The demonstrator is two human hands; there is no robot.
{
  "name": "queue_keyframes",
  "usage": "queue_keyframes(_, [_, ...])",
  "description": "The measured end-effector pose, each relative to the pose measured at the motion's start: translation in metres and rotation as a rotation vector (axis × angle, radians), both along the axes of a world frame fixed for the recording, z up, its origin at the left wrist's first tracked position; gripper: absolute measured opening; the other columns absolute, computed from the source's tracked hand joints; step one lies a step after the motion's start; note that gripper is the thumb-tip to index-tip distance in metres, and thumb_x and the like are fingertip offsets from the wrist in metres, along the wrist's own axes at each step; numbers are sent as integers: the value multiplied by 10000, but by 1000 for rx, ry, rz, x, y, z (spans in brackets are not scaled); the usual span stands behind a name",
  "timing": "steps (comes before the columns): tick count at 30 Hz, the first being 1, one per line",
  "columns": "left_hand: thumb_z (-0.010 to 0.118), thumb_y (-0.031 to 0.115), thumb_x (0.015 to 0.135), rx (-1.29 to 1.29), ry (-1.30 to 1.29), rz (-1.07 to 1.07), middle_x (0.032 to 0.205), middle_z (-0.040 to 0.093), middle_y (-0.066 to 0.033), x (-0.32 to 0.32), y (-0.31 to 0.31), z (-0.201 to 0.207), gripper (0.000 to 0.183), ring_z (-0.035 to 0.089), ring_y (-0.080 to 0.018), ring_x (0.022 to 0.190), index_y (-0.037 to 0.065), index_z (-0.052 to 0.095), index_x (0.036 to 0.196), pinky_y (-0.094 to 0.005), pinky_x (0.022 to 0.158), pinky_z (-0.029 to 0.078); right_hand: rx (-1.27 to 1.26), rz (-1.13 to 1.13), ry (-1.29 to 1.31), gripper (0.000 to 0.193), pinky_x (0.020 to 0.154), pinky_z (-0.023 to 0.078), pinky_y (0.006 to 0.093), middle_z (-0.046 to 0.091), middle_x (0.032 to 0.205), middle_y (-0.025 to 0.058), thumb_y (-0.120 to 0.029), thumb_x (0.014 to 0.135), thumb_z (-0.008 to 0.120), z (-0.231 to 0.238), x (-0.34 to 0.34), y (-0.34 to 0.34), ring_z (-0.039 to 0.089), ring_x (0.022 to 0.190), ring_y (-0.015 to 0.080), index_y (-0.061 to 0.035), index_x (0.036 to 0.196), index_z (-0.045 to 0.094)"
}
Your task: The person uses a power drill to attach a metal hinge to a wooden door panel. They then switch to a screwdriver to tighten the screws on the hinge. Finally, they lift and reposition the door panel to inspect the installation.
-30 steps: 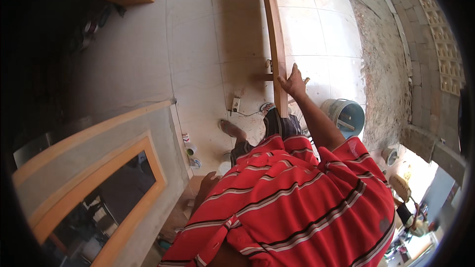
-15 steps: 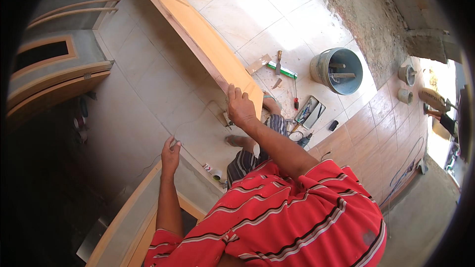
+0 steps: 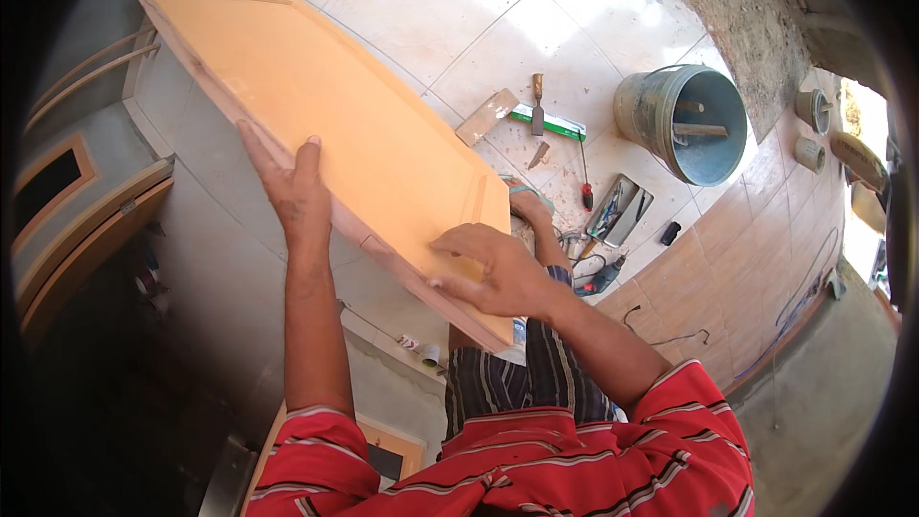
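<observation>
Hands on a wooden door panel [image 3: 316, 105]: left hand [image 3: 292, 190] grips its near edge, right hand [image 3: 488, 268] lies flat, unclenched, on its face. Since half a second ago the left hand has risen from below onto the panel, so both now carry it. Beyond the right hand: chisel [image 3: 537, 103], bucket [image 3: 682, 121].

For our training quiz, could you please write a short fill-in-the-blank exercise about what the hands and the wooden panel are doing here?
1. Both hands rest on a long orange wooden ____.
2. The left hand grips the panel's ____ edge.
3. The right hand lies flat near the panel's ____ end.
4. On the tiled floor, the grey bucket stands to the ____ of the chisel.

Missing words: panel; left; near; right
</observation>
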State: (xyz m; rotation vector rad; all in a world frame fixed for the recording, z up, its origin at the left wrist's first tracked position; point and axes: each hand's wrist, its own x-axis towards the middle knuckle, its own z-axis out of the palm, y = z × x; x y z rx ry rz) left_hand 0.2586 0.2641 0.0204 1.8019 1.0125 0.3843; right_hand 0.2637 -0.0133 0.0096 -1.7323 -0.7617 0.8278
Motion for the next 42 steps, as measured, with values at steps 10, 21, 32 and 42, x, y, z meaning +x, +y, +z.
queue_keyframes(10, [541,68,1074,360,57,-73,1682,344,-181,3,-7,-23,383,522,-258,1410,-105,591,1412,-352,1112,472,-733,-826,-9,373,916,571,466,750,1079,258,-203,891,703,-475,134,-62,737,987,403,40,1174,712])
queue_keyframes(21, [530,88,1066,690,297,-411,1648,377,-234,-12,11,-17,336,497,-326,1436,-70,657,1333,-422,1128,460,-833,-821,535,373,986,552,503,722,1176,273,-172,888,679,-557,184,-35,708,1119,415,28,1200,643])
queue_keyframes(32, [533,54,1041,700,268,-454,1606,401,-305,-32,18,-13,325,491,-396,1436,-7,676,1326,-468,1116,472,-599,-587,64,278,895,541,412,733,1082,201,-142,895,657,-364,124,-55,718,990,344,-35,1152,676])
queue_keyframes(42, [551,42,1020,723,103,-464,1555,461,-313,-72,43,-32,351,487,-469,1433,64,684,1345,-542,1133,474,-179,-115,-88,434,997,535,425,631,1263,191,71,795,642,-320,21,1,645,1166,387,-49,1210,686])
